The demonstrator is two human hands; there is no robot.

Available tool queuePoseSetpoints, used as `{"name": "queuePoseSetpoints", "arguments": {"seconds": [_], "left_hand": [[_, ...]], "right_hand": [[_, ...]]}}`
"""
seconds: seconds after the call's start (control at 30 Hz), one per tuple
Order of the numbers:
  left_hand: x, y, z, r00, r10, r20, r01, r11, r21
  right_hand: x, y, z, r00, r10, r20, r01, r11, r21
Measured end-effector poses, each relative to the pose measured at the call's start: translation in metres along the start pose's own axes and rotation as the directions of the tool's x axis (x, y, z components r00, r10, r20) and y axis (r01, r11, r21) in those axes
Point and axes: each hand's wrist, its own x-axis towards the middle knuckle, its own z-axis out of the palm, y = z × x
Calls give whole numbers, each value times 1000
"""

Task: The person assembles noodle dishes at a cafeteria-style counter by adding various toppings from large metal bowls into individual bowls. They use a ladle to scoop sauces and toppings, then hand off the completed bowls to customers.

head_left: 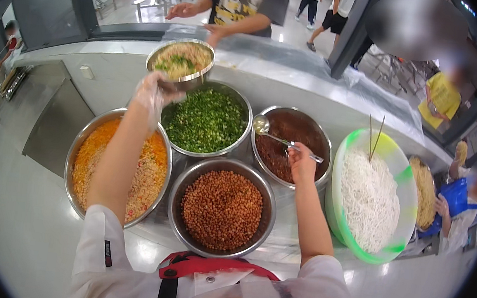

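Note:
My left hand (pixel 153 95), in a clear plastic glove, is closed on a steel bowl (pixel 166 75) raised at the counter ledge. Noodles topped with chopped green onion (pixel 182 62) fill the bowl, which tilts slightly. My right hand (pixel 303 163) grips the handle of a metal ladle (pixel 261 124). The ladle's head is above the left rim of a steel basin of dark brown sauce (pixel 291 125). Below my left hand stands a basin of chopped green onions (pixel 206 120).
Nearer me are a basin of roasted peanuts (pixel 221 209) and one of orange and pale chopped toppings (pixel 122 165). A green-white basin of white noodles (pixel 369 202) with chopsticks stands right. Across the ledge (pixel 283 66), a person (pixel 243 8) reaches toward the bowl; another worker (pixel 459 203) is far right.

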Motion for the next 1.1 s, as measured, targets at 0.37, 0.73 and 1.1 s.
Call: {"name": "queuePoseSetpoints", "arguments": {"seconds": [0.37,0.73,1.1], "left_hand": [[79,21,48,999,-23,28,24,999,-25],[83,-6,60,989,130,-70,-127,991,45],[-47,-110,1,994,-85,64,94,983,-157]], "right_hand": [[41,22,-75,955,-295,-3,214,699,-683],[50,73,-69,874,-349,338,454,340,-823],[30,51,-64,988,-118,95,151,694,-704]]}}
